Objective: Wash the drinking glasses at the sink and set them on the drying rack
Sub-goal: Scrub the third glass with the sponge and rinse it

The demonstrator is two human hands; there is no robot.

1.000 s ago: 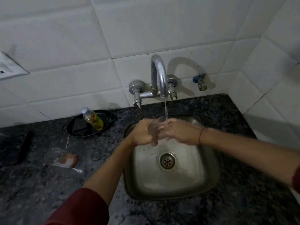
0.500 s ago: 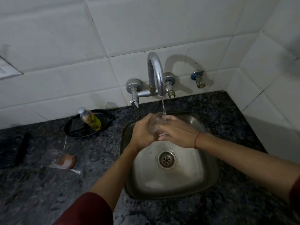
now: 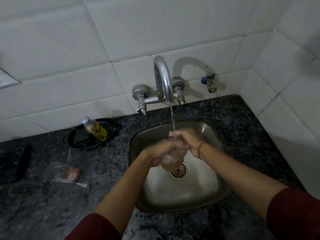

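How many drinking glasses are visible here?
2. The held glass is between the left hand and right hand over the sink; the lying glass is on the left counter. Others may be hidden.

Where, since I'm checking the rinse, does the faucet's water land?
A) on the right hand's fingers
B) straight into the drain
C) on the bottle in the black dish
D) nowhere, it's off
A: the water stream hits the fingers of the right hand, above the drinking glass that it and the left hand hold.
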